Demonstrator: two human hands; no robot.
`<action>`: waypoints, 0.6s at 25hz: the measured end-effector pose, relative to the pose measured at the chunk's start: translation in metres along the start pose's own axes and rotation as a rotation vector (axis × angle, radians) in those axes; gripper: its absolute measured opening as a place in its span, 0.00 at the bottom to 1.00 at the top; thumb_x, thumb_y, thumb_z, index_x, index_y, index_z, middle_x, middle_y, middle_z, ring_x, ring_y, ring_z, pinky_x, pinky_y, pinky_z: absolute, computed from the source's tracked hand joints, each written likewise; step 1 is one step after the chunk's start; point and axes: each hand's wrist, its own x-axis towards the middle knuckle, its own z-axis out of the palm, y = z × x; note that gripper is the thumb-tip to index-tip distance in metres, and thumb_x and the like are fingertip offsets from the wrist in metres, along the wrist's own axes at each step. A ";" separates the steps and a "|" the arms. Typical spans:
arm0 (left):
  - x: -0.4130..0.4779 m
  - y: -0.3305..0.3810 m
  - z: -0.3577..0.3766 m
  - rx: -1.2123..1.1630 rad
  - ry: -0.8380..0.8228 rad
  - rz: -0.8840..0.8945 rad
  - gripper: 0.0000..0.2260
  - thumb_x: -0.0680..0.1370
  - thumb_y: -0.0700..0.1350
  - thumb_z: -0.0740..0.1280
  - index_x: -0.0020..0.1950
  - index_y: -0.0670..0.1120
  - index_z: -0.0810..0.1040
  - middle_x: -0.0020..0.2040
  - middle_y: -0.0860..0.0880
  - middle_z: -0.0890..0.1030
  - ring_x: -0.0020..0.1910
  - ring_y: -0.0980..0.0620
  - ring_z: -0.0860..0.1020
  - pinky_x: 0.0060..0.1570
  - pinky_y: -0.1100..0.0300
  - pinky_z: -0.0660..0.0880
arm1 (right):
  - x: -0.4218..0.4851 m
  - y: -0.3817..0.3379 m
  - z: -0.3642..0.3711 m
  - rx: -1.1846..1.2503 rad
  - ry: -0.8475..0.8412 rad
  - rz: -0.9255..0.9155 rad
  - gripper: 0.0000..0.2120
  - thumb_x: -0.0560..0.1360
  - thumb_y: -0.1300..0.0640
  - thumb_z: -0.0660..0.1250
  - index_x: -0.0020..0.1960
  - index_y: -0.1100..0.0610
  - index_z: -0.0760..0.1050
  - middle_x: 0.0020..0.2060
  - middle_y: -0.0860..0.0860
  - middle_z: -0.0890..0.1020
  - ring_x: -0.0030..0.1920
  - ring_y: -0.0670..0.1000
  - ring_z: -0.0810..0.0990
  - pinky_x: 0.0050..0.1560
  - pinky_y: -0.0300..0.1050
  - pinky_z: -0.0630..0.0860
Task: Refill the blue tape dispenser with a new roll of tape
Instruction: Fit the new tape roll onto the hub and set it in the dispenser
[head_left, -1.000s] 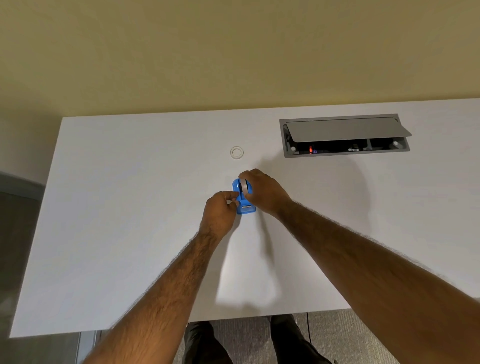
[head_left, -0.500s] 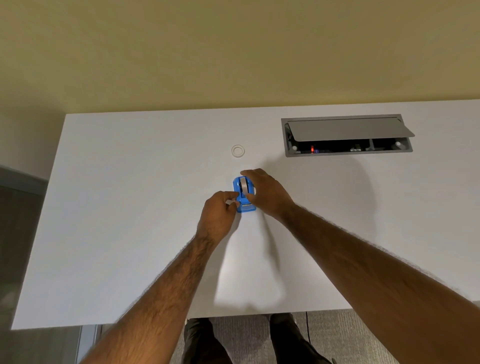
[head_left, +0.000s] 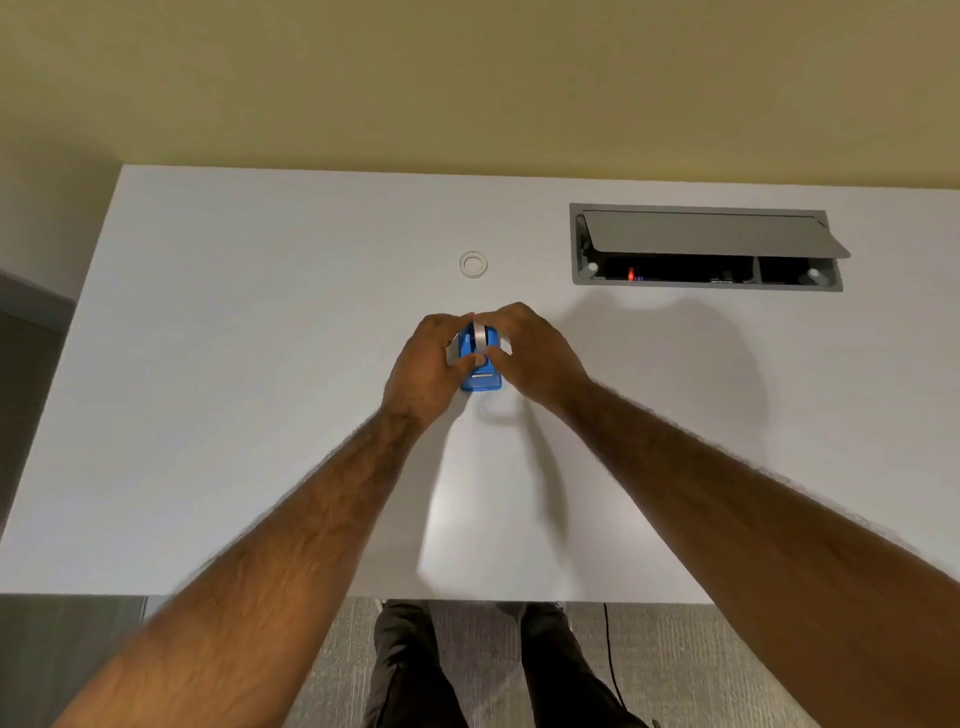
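The small blue tape dispenser stands on the white desk in the middle of the view. A roll of tape sits in its top, its pale band showing between my fingers. My left hand wraps the dispenser's left side. My right hand clasps its right side, fingers curled over the roll. Both thumbs meet at the front of the dispenser. A small white ring, like an empty tape core, lies flat on the desk just beyond my hands.
A grey cable hatch with its lid half open is set into the desk at the back right. A yellow wall runs behind the desk. My legs and grey carpet show below the near desk edge.
My left hand has come up from the dispenser's front corner and now closes around its left side. My right hand has shifted a little over the roll. The camera has tilted slightly.
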 end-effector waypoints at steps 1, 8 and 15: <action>0.003 -0.002 0.003 0.023 0.003 0.012 0.19 0.77 0.49 0.71 0.67 0.50 0.76 0.61 0.50 0.78 0.56 0.50 0.77 0.60 0.50 0.76 | 0.002 0.002 0.002 0.003 0.004 0.000 0.18 0.78 0.57 0.65 0.67 0.53 0.76 0.61 0.55 0.80 0.58 0.54 0.80 0.60 0.47 0.77; 0.006 -0.010 -0.002 0.195 0.014 0.194 0.18 0.80 0.52 0.64 0.68 0.48 0.76 0.63 0.46 0.79 0.59 0.47 0.78 0.58 0.54 0.74 | 0.014 0.005 0.016 0.028 -0.007 0.038 0.14 0.75 0.48 0.71 0.59 0.50 0.78 0.55 0.52 0.81 0.56 0.51 0.78 0.58 0.48 0.76; 0.014 -0.005 -0.007 0.467 0.010 0.284 0.14 0.81 0.45 0.64 0.65 0.46 0.78 0.56 0.43 0.81 0.52 0.41 0.78 0.52 0.47 0.76 | 0.021 0.003 0.017 0.121 -0.012 0.089 0.14 0.74 0.55 0.73 0.58 0.55 0.79 0.56 0.54 0.81 0.54 0.51 0.78 0.55 0.41 0.72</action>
